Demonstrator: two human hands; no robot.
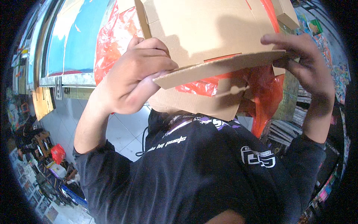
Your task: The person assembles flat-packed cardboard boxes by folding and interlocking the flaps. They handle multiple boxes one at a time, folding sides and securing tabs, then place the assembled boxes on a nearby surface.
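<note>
A large brown cardboard box (179, 33) lies in front of me at the top of the view. One of its flaps (220, 69) is bent up, with its edge toward me. My left hand (136, 76) is closed around the left end of this flap. At the flap's right end, my right hand (304, 59) grips the corner, its thumb below and its index finger stretched out above. Red plastic sheeting (115, 41) shows around the cardboard and through the gap under the flap. A lower cardboard flap (220, 100) hangs near my chest.
A blue panel in a metal frame (71, 41) stands at the left. Stacked flat pieces (285, 130) are at the right, beside hanging red plastic. White floor tiles (125, 130) show below. Tools and a red bag (58, 153) crowd the lower left.
</note>
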